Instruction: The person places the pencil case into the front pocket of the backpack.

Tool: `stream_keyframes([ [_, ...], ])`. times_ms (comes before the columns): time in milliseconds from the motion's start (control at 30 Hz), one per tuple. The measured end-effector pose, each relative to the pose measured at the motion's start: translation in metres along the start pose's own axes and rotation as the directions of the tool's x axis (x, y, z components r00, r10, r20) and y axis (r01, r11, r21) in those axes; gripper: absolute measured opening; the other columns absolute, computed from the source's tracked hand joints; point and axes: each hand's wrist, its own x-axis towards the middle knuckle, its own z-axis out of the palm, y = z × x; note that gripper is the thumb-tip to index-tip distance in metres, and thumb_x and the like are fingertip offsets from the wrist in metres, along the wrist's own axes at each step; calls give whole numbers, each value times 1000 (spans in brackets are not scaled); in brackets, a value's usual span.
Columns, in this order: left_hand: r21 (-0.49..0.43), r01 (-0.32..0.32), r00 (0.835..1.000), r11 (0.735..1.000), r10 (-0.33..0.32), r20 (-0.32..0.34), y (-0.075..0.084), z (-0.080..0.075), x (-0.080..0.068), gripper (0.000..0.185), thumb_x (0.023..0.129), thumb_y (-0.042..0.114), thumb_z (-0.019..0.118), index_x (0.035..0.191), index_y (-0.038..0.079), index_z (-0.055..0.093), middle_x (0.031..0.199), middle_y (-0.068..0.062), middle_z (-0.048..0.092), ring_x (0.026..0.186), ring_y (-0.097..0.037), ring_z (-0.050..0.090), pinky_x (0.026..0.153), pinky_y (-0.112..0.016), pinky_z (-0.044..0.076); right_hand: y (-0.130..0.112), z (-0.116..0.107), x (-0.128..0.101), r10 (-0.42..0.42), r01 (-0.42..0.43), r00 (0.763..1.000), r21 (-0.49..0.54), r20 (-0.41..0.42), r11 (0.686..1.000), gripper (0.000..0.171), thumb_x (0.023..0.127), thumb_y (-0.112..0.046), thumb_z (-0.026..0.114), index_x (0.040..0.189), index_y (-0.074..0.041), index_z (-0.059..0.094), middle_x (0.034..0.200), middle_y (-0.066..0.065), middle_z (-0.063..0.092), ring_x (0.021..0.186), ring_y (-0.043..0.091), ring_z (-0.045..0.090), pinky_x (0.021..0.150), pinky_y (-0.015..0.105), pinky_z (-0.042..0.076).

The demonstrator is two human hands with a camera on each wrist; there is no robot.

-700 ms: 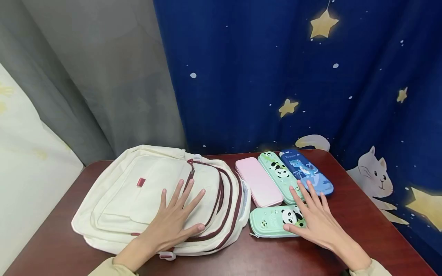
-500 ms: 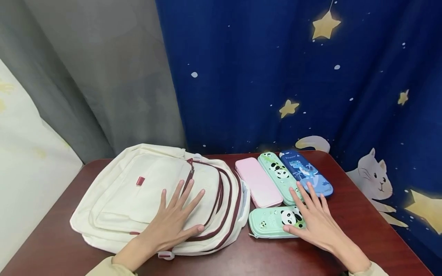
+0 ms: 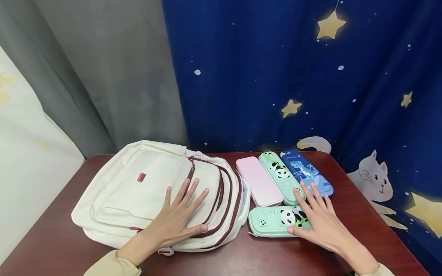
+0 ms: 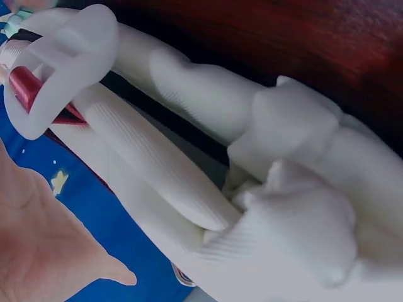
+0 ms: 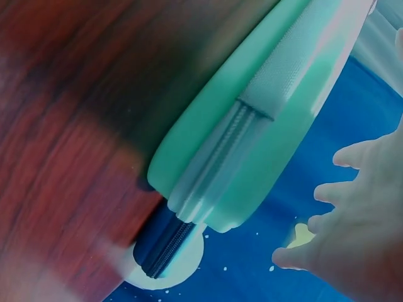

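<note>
A cream backpack [image 3: 138, 191] with maroon zip trim lies on its back on the table. My left hand [image 3: 177, 220] hovers over its lower front with fingers spread; in the left wrist view this hand [image 4: 50, 242] shows apart from the fabric. Right of the bag, a green panda pencil case [image 3: 269, 220] lies crosswise. Above that case's right end is my right hand [image 3: 322, 226], fingers spread and holding nothing. A gap between the hand [image 5: 359, 214] and the case [image 5: 277, 151] shows in the right wrist view.
Behind the crosswise case lie a pink pencil case [image 3: 259, 182], another green panda case [image 3: 281, 174] and a blue dinosaur case [image 3: 307, 172], side by side. A dark red wooden table [image 3: 269, 257] carries everything. Grey and blue star-printed curtains [image 3: 241, 76] hang behind its far edge.
The head view has shifted slightly, so the curtain sits further right. Both hands appear a little further right, still spread. The backpack and pencil cases stay in place.
</note>
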Motion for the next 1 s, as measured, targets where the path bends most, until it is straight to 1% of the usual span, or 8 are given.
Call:
stream_keyframes([
  [67, 1, -10, 1000, 1000, 10, 3, 0, 1, 0, 83, 83, 71, 41, 149, 24, 23, 155, -9, 8, 140, -28, -4, 95, -71, 13, 1, 1, -1, -3, 3, 1000, 1, 11, 1000, 98, 76, -69, 56, 149, -11, 23, 156, 6, 0, 139, 33, -5, 103, 55, -13],
  [233, -22, -51, 999, 998, 51, -7, 2, 2, 2, 81, 84, 68, 43, 150, 26, 20, 155, -8, 6, 140, -32, -2, 95, -71, 13, 3, 3, 0, -20, 20, 1000, -5, 15, 1000, 97, 75, -70, 57, 147, -11, 28, 154, 12, 11, 139, 34, 0, 102, 63, 5],
  [300, -25, -59, 998, 998, 59, -17, 3, 2, 3, 81, 84, 67, 45, 150, 25, 20, 155, -9, 7, 140, -33, -1, 94, -71, 13, 4, 3, 1, -22, 22, 1000, -6, 14, 1000, 97, 74, -70, 57, 147, -11, 29, 153, 13, 13, 139, 34, 1, 100, 64, 11],
  [433, -13, -54, 998, 998, 54, -14, 3, 3, 5, 84, 84, 65, 48, 150, 24, 17, 155, -8, 5, 140, -32, -1, 95, -71, 13, 5, 3, 2, -17, 17, 1000, 0, 26, 1000, 98, 73, -71, 57, 147, -11, 30, 154, 11, 10, 139, 34, 1, 97, 65, 16],
  [533, -11, -52, 999, 999, 52, -1, 2, 4, 6, 84, 84, 65, 48, 150, 24, 17, 156, -7, 2, 140, -31, -2, 96, -70, 13, 5, 2, 2, -21, 20, 999, 5, 27, 1000, 99, 73, -71, 58, 146, -11, 31, 153, 12, 13, 138, 35, 4, 95, 64, 21],
  [667, -16, -55, 998, 998, 55, 12, 2, 5, 7, 83, 85, 66, 46, 150, 23, 17, 156, -6, 0, 140, -30, -4, 96, -70, 12, 5, 2, 3, -43, 43, 999, 12, 27, 999, 97, 71, -71, 59, 143, -9, 38, 147, 15, 27, 135, 37, 16, 93, 64, 27],
  [833, -44, -59, 997, 997, 61, 38, 4, 6, 9, 83, 84, 64, 49, 150, 23, 18, 155, -8, 4, 140, -29, -5, 97, -69, 10, 6, 7, 4, -95, 95, 995, 13, 27, 995, 94, 68, -73, 61, 137, -11, 47, 133, 13, 42, 123, 32, 33, 90, 59, 34],
  [1000, -45, -72, 996, 996, 75, 49, 5, 6, 12, 82, 85, 63, 49, 150, 22, 22, 155, -10, 9, 140, -30, -2, 97, -69, 11, 7, 9, 5, -163, 163, 986, -6, 21, 987, 88, 67, -68, 67, 132, -10, 53, 123, 11, 49, 112, 28, 46, 90, 52, 36],
])
